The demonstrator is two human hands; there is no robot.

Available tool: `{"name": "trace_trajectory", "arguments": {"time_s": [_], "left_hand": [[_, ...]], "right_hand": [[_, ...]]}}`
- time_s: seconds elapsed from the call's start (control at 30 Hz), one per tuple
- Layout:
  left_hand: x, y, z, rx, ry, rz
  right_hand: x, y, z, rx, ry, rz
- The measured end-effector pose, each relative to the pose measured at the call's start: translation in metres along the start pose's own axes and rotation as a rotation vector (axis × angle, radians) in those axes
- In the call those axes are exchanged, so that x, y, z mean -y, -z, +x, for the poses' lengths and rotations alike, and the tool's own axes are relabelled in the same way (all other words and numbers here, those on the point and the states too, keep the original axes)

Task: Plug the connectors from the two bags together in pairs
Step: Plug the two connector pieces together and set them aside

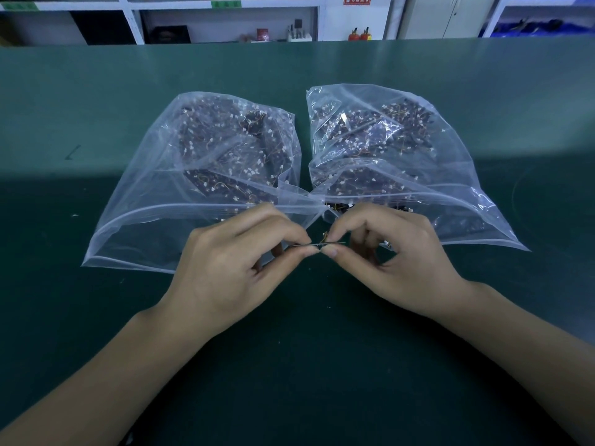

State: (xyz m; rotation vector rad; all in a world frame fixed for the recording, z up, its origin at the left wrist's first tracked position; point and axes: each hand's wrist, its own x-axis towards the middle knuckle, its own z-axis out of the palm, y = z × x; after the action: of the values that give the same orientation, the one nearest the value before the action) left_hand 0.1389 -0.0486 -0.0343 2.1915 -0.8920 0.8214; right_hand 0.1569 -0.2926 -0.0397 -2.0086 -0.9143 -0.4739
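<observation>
while pinched between left hand (238,265) and right hand (396,255), thin wired connectors (318,244)

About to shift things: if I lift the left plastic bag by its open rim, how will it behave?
The left bag is thin, wrinkled film, so probably floppy and sagging. Its connectors are piled at the far end, so they would likely slide. The mouth gapes open, so tipping could spill them.

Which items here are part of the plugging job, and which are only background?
Job: left bag; right bag; thin wired connectors pinched between left hand and right hand.
Background: green table; shelves; two red extinguishers.
</observation>
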Motion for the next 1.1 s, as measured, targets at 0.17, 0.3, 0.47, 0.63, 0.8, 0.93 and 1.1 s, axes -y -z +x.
{"name": "trace_trajectory", "arguments": {"time_s": [0.17, 0.3, 0.47, 0.63, 0.8, 0.93, 1.1], "left_hand": [[0.0, 0.0, -0.001, 0.008, 0.023, 0.015], [-0.002, 0.002, -0.001, -0.045, 0.074, 0.099], [0.0, 0.007, 0.001, -0.029, 0.15, 0.217], [0.003, 0.009, 0.002, -0.027, 0.167, 0.307], [0.007, 0.008, 0.0, 0.036, 0.188, 0.427], [0.015, 0.009, 0.0, 0.148, 0.203, 0.447], [0.019, 0.009, -0.002, 0.265, 0.287, 0.504]], "right_hand": [[-0.003, 0.004, 0.0, 0.055, 0.003, -0.03], [-0.006, 0.009, 0.001, -0.011, -0.025, -0.116], [-0.008, 0.017, 0.005, -0.126, -0.11, -0.311], [-0.012, 0.021, 0.008, -0.064, -0.191, -0.427], [-0.016, 0.021, 0.008, -0.024, -0.221, -0.532], [-0.018, 0.023, 0.008, 0.001, -0.217, -0.587], [-0.014, 0.02, 0.008, 0.004, -0.238, -0.607]]}}
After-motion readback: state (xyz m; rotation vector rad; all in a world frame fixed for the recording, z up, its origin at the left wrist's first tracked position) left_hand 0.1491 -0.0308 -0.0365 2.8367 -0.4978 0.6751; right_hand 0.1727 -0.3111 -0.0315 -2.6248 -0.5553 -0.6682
